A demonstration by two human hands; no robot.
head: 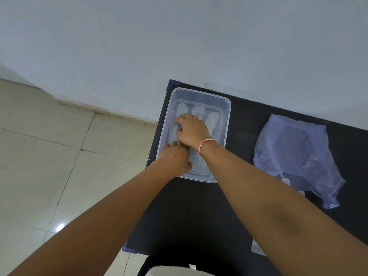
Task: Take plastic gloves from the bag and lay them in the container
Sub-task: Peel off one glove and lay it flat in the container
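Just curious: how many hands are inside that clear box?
2. The left hand is at the container's near end; the right hand presses the gloves mid-box.

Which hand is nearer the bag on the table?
Right. The right hand lies in the container, on the side towards the bag. The left hand is at the container's near left part, farther from the bag.

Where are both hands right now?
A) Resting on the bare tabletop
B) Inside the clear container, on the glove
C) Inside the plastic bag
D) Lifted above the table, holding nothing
B: the left hand and the right hand are both down inside the clear container, pressing on the plastic glove lying in it, while the plastic bag sits apart on the black table.
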